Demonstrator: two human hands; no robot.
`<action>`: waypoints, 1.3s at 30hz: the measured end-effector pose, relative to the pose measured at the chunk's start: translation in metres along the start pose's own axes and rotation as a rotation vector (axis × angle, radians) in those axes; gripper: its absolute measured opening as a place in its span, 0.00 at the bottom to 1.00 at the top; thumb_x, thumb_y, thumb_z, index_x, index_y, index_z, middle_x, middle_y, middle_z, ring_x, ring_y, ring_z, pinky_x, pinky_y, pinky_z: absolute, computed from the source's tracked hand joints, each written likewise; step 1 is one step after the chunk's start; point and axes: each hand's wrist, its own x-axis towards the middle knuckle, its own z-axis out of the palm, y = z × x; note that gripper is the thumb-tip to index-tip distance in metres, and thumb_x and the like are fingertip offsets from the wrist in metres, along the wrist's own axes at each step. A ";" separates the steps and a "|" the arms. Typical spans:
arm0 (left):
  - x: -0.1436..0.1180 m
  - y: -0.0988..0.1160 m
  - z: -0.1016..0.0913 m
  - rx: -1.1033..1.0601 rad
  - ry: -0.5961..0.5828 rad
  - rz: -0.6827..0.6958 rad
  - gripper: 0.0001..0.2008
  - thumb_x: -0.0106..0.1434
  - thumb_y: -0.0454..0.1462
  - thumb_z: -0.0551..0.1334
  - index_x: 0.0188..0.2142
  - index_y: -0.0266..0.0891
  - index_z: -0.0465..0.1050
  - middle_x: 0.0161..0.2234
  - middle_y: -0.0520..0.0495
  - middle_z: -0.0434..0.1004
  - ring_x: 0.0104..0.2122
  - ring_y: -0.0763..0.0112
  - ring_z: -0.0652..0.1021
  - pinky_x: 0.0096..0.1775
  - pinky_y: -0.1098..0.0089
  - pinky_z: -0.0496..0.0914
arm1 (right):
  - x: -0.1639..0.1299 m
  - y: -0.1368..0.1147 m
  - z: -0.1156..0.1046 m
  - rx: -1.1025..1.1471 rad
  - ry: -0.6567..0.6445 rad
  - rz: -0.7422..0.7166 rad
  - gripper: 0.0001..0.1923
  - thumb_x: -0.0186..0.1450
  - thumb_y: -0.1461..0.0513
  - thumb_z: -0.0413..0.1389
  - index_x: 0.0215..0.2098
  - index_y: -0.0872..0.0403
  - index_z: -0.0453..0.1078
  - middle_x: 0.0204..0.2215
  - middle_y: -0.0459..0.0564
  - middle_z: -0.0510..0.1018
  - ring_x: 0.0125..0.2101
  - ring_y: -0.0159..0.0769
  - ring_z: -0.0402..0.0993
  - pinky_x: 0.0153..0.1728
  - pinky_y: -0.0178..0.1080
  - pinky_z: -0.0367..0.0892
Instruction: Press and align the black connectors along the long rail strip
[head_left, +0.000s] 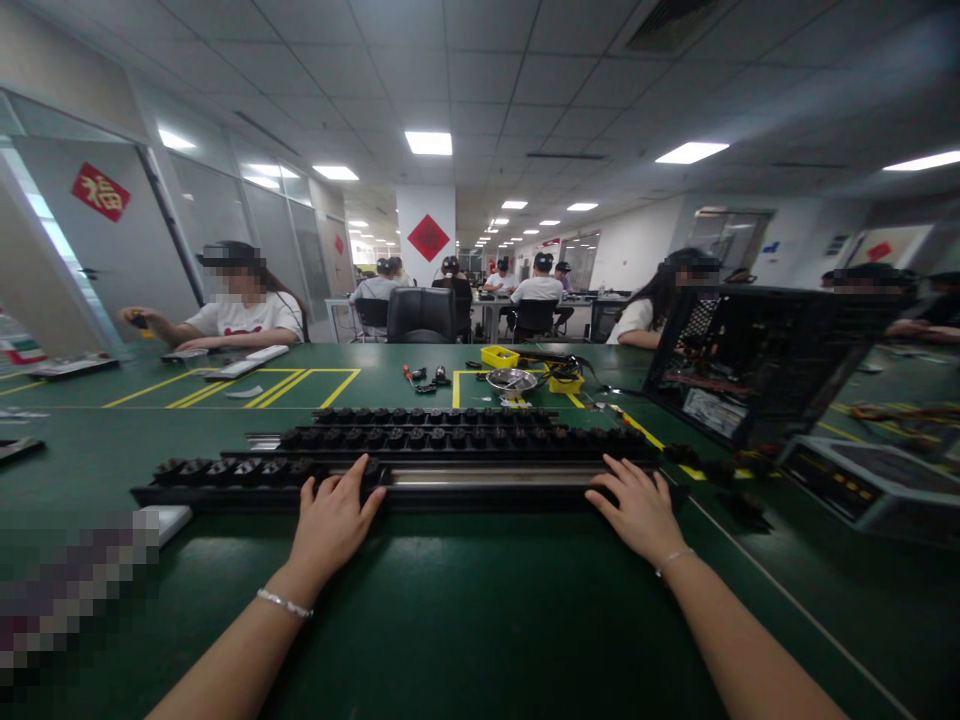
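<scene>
Two hands, left hand and right hand, rest flat with spread fingers, gripping nothing, on the nearest rail; it looks long, stiff, best held at both ends.

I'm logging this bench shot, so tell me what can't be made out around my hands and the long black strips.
- Head view: fingertips of the left hand and right hand lie on the nearest black strip; any grip is hidden.
- Far strips: parts too small and dark to identify.
- Metal bowl: contents too small.
- Lower left: a blurred patch covers the table.
</scene>
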 end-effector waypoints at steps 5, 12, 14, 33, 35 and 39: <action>0.000 0.002 -0.001 -0.023 -0.012 -0.003 0.31 0.65 0.50 0.44 0.62 0.36 0.52 0.52 0.40 0.72 0.49 0.56 0.70 0.56 0.47 0.50 | 0.000 0.000 -0.001 -0.002 -0.011 0.006 0.27 0.62 0.41 0.39 0.41 0.43 0.73 0.60 0.46 0.61 0.61 0.48 0.50 0.57 0.61 0.42; 0.000 0.004 0.001 -0.033 -0.006 -0.016 0.30 0.65 0.50 0.44 0.63 0.39 0.51 0.52 0.40 0.72 0.50 0.55 0.70 0.56 0.44 0.48 | 0.001 0.001 0.000 -0.007 -0.017 0.009 0.28 0.62 0.41 0.39 0.42 0.43 0.73 0.61 0.46 0.61 0.61 0.48 0.50 0.57 0.61 0.42; 0.000 0.004 0.001 -0.034 -0.003 -0.014 0.30 0.65 0.50 0.44 0.63 0.39 0.50 0.52 0.41 0.72 0.50 0.55 0.70 0.56 0.43 0.48 | 0.001 0.001 0.001 -0.010 -0.010 0.005 0.27 0.62 0.41 0.39 0.42 0.43 0.73 0.60 0.46 0.61 0.61 0.48 0.50 0.56 0.61 0.43; 0.001 0.006 0.000 -0.048 -0.023 -0.023 0.30 0.64 0.52 0.44 0.63 0.44 0.51 0.56 0.43 0.67 0.51 0.53 0.69 0.56 0.39 0.47 | 0.000 0.000 0.000 -0.002 -0.001 0.001 0.27 0.61 0.40 0.39 0.40 0.43 0.73 0.60 0.46 0.62 0.61 0.48 0.51 0.56 0.61 0.43; 0.001 0.007 0.000 -0.052 -0.021 -0.025 0.30 0.64 0.52 0.44 0.63 0.45 0.50 0.57 0.43 0.67 0.51 0.53 0.69 0.56 0.38 0.46 | 0.000 0.000 -0.001 -0.001 -0.010 0.003 0.27 0.61 0.40 0.39 0.41 0.43 0.73 0.60 0.46 0.62 0.61 0.48 0.50 0.56 0.61 0.42; 0.001 0.008 -0.001 -0.053 -0.021 -0.039 0.31 0.64 0.52 0.45 0.63 0.44 0.49 0.55 0.42 0.68 0.51 0.53 0.69 0.56 0.39 0.46 | 0.000 -0.001 -0.002 0.000 -0.026 0.008 0.28 0.61 0.40 0.39 0.41 0.43 0.73 0.60 0.46 0.61 0.61 0.48 0.50 0.56 0.61 0.42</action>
